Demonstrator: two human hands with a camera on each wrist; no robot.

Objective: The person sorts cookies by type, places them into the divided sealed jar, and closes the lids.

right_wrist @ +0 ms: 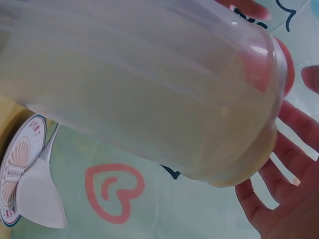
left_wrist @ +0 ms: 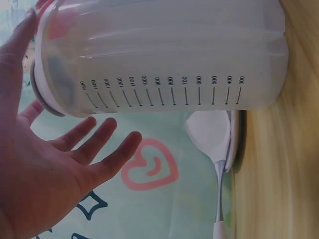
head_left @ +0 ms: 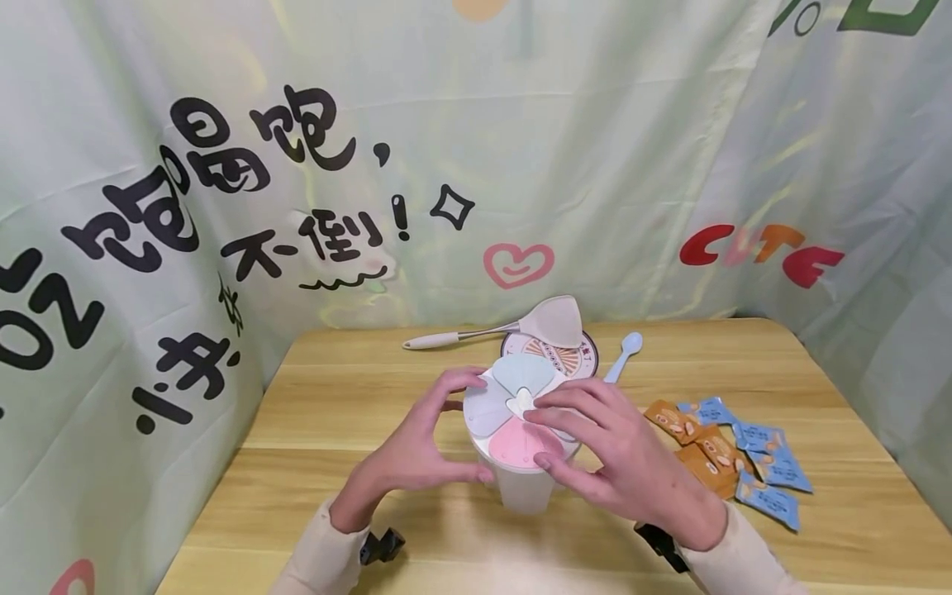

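A tall translucent storage canister [left_wrist: 179,55] with a printed measuring scale stands upright on the table. Its round lid [head_left: 524,446] has petal-like flaps in pink, lavender and pale blue around a small white centre piece [head_left: 520,402]. My left hand [head_left: 416,442] is spread around the lid's left side, thumb in front and fingers behind; several of its fingers are straight and apart from the canister in the left wrist view. Over the lid's right side reaches my right hand [head_left: 610,446], fingertips at the centre piece and thumb near the front rim. No liquid or food is discernible inside.
Behind the canister a white spatula [head_left: 554,322] lies across a round printed mat [head_left: 583,359]. A light blue spoon [head_left: 625,355] is to its right. Several orange packets [head_left: 717,450] and blue packets [head_left: 766,500] lie on the wooden table [head_left: 297,463]. A printed curtain [head_left: 595,165] hangs behind.
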